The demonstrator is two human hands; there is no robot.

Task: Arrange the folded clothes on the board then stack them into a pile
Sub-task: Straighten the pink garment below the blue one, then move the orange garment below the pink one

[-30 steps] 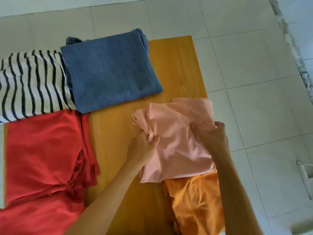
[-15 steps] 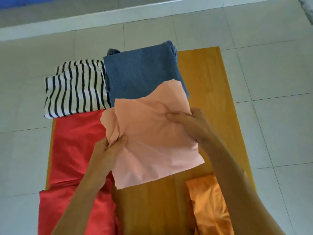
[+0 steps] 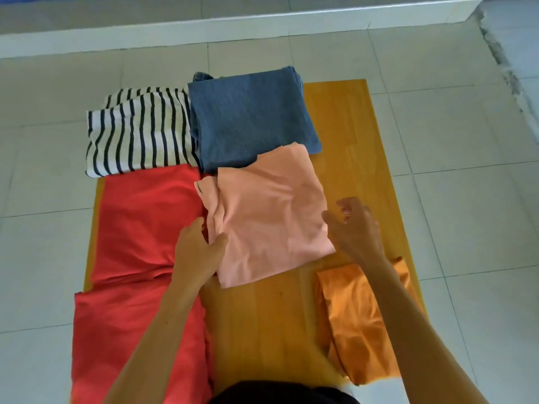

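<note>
A folded pink cloth [image 3: 268,217] lies flat in the middle of the orange wooden board [image 3: 350,118]. My left hand [image 3: 198,252] grips its left edge, thumb on top. My right hand [image 3: 354,225] hovers just off its right edge, fingers spread, holding nothing. A folded blue cloth [image 3: 248,115] sits behind it, its near edge slightly under the pink one. A black-and-white striped cloth [image 3: 140,132] lies at the back left. Two red folded cloths [image 3: 145,217] [image 3: 122,345] fill the left side. An orange cloth [image 3: 358,322] lies at the near right.
The board rests on a pale tiled floor [image 3: 466,217]. A low white ledge [image 3: 262,24] runs along the back. Bare board shows at the back right and at the near middle [image 3: 262,330]. A dark garment [image 3: 280,393] is at the bottom edge.
The pink cloth was lifted from the near right, carried toward the middle and laid flat next to the blue cloth. My right hand has let go of it.
</note>
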